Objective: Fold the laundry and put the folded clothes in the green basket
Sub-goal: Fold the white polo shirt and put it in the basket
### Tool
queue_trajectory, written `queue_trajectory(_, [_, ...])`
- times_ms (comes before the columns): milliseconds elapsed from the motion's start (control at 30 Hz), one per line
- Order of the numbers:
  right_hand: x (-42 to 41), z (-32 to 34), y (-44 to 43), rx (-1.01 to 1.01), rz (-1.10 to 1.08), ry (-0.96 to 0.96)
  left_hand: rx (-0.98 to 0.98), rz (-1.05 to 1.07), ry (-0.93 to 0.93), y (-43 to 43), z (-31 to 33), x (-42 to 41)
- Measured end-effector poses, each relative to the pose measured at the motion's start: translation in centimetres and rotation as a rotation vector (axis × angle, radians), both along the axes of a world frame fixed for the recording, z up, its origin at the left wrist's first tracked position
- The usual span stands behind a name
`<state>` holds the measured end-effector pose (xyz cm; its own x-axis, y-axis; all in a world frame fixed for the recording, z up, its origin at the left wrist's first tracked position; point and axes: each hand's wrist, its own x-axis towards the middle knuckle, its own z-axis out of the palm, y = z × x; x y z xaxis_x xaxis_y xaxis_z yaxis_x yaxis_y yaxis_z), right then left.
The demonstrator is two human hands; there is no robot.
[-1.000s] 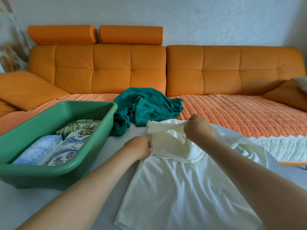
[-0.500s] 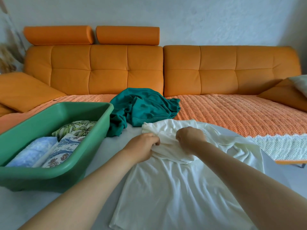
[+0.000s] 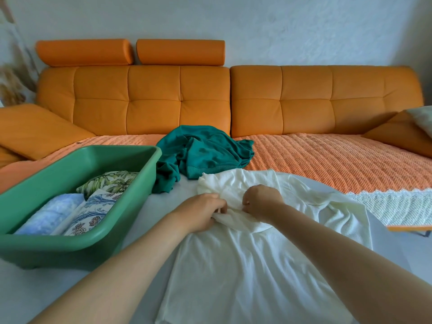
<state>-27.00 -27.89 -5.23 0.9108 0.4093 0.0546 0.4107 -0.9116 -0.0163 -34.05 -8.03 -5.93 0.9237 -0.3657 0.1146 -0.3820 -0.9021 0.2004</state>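
White shirt [image 3: 245, 265] lies spread across the middle of the tabletop [image 3: 152, 206]. The left hand [image 3: 201, 212] and right hand [image 3: 263, 202] each pinch its bunched far end. The green basket [image 3: 93, 251], holding folded clothes [image 3: 93, 206], sits at the left edge. A crumpled teal garment [image 3: 205, 150] lies at the far edge.

Readable text, labels, brands, numbers, signs: I find none in my head view.

Printed marks noted, both inside the green basket [image 3: 58, 251]:
- leaf-print folded cloth [image 3: 109, 182]: foliage pattern only.
- blue floral folded cloth [image 3: 93, 208]: flower and scroll pattern only.

I can make out no lettering on either.
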Motion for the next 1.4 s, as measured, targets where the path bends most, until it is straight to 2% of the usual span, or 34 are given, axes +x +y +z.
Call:
queue_trajectory(67, [0.2, 0.4, 0.1, 0.216, -0.081, -0.022, 0.018, 0.021, -0.039, 0.2, 0.2, -0.1])
queue_trajectory(167, [0.7, 2.5, -0.4, 0.765, -0.269, 0.012, 0.119, 0.143, -0.172, 1.2, 1.3, 0.0])
queue_trajectory(233, [0.9, 3.8, -1.6, 0.992, -0.409, 0.078, 0.189, 0.299, -0.131, 2.4, 2.3, 0.1])
queue_trajectory(267, [0.9, 4.2, -2.4, 1.016, -0.463, 0.118, 0.212, 0.343, -0.062, 2.9, 2.6, 0.1])
queue_trajectory(300, [0.9, 4.3, -3.2, 0.96, -0.502, 0.144, 0.237, 0.352, 0.024, 3.3, 2.9, 0.0])
queue_trajectory(367, [0.8, 3.9, -4.4, 0.707, -0.486, 0.182, 0.263, 0.318, 0.223, 3.4, 3.0, -0.4])
queue_trajectory(433, [0.7, 2.9, -4.9, 0.53, -0.322, 0.246, 0.233, 0.3, 0.363, 2.6, 3.1, -0.5])
queue_trajectory(500, [0.6, 2.3, -4.8, 0.438, -0.154, 0.264, 0.18, 0.281, 0.351, 1.8, 3.3, -0.2])
queue_trajectory(633, [0.6, 1.4, -4.4, -0.155, -0.009, 0.009, 0.179, 0.201, 0.193, 1.2, 2.7, -0.1])
queue_trajectory(700, [0.8, 1.1, -4.5, -0.302, 0.044, -0.078, 0.206, 0.169, 0.16, 1.7, 1.9, 0.1])
queue_trajectory(767, [1.2, 1.2, -4.9, -0.23, 0.082, -0.123, 0.218, 0.189, 0.088, 2.2, 1.9, 0.2])
queue_trajectory(833, [1.4, 1.8, -5.2, 0.06, 0.08, -0.088, 0.192, 0.249, -0.002, 2.8, 2.3, 0.4])
queue_trajectory(900, [1.3, 2.8, -5.1, 0.43, 0.002, 0.064, 0.081, 0.309, -0.057, 3.2, 3.0, 0.4])
queue_trajectory(967, [1.2, 3.5, -5.0, 0.598, -0.012, 0.16, -0.078, 0.298, -0.016, 3.7, 3.2, 0.4])
queue_trajectory(1067, [0.7, 4.1, -4.7, 0.672, -0.012, 0.215, -0.078, 0.2, 0.165, 3.5, 3.0, 0.1])
queue_trajectory(1167, [0.7, 4.2, -4.6, 0.707, -0.061, 0.278, 0.086, 0.176, 0.232, 3.1, 2.9, -0.2])
queue_trajectory(1267, [1.0, 4.0, -4.8, 0.697, -0.104, 0.331, 0.146, 0.225, 0.162, 3.6, 2.8, 0.1])
queue_trajectory(1400, [1.3, 3.9, -5.4, 0.757, -0.167, 0.406, -0.181, 0.549, -0.119, 5.0, 3.1, 1.1])
